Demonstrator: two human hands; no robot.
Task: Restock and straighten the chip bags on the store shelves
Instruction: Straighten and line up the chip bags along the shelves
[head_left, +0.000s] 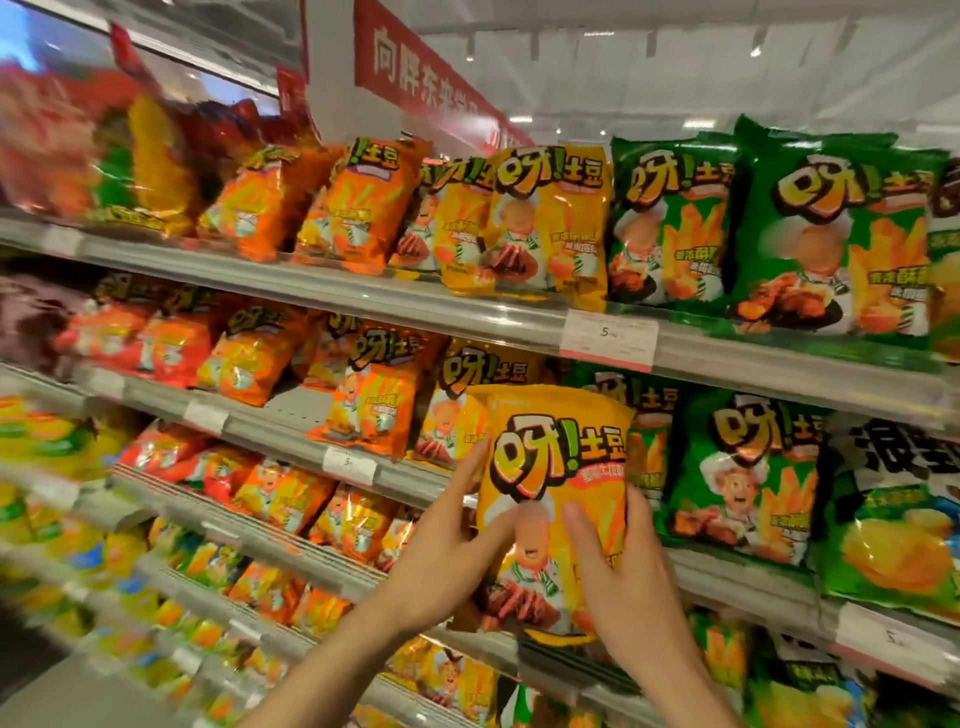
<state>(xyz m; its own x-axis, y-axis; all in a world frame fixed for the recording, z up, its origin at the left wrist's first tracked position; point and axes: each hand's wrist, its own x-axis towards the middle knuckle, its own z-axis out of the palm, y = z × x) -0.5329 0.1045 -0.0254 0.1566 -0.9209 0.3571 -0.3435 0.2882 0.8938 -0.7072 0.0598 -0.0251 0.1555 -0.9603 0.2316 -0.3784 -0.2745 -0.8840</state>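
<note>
- Both hands hold one yellow chip bag (558, 499) upright in front of the second shelf from the top, its printed face towards the camera.
- The left hand (441, 566) grips the bag's left edge: the thumb lies across the front, and the fingers (475, 462) run up along the side and behind it.
- The right hand (623, 587) grips the bag's right lower part, with the thumb (584, 540) pressed on the front and the other fingers wrapped round the right edge.
- The bottom of the bag sits at the level of the middle shelf rail (753, 582), in the gap between another yellow bag (457, 410) on the left and a green chip bag (743, 478) on the right.
- Further left on that shelf stand orange chip bags (374, 389); the ones beyond them are blurred.
- At the far right of that shelf is a green and white bag (904, 514) with a picture of crisps.
- The shelf above carries a row of orange, yellow (550, 223) and green (831, 234) bags, standing upright and touching each other.
- A white price tag (608, 340) hangs on the front rail of that upper shelf.
- A red sign (421, 73) with white characters hangs above the shelves.
- The lower shelves hold more bags (280, 493), too blurred to tell apart.
</note>
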